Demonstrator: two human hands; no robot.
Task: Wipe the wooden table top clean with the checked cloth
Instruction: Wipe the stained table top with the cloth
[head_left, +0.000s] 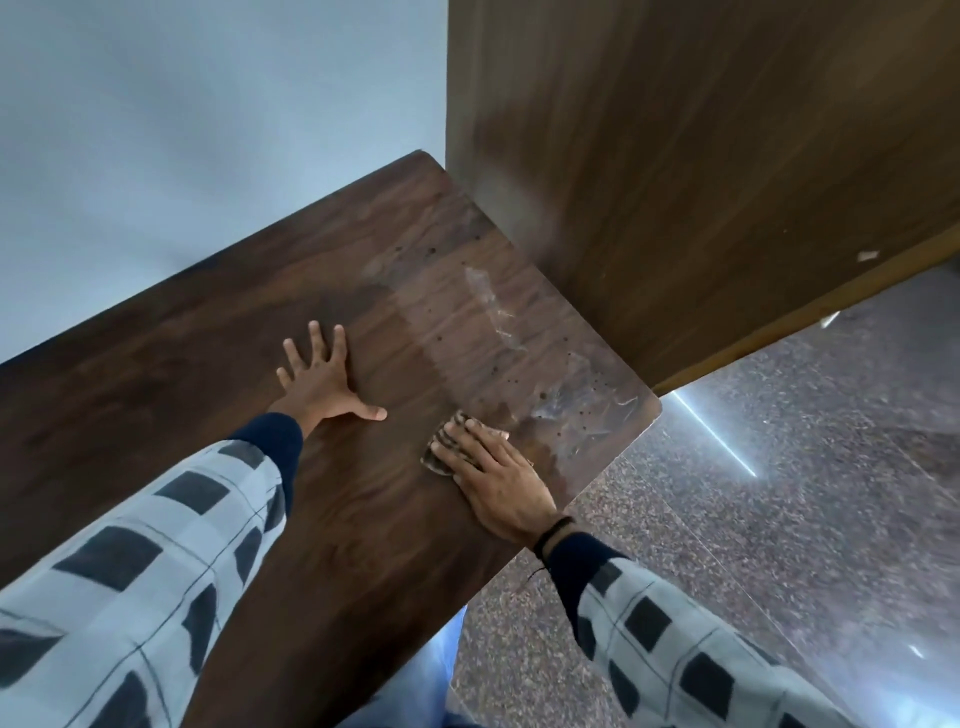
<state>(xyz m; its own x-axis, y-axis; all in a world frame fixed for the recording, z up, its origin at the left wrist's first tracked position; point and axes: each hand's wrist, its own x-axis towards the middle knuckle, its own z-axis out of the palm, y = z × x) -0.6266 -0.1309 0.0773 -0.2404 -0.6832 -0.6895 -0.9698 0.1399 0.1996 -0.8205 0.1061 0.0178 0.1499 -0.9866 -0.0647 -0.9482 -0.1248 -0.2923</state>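
The dark wooden table top (218, 364) runs from lower left to a rounded corner at the right. Its right end carries pale smears, a dusty patch and small dark spots (498, 322). My right hand (493, 478) lies flat near the table's right edge, pressing the small checked cloth (441, 447) onto the wood; only the cloth's left part shows from under the fingers. My left hand (322, 379) rests palm down on the table with its fingers spread, holding nothing, about a hand's width to the left of the cloth.
A tall brown wooden panel (701, 156) stands against the table's far right end. A pale wall (208, 130) runs behind the table. Speckled stone floor (779, 493) lies to the right of the table edge.
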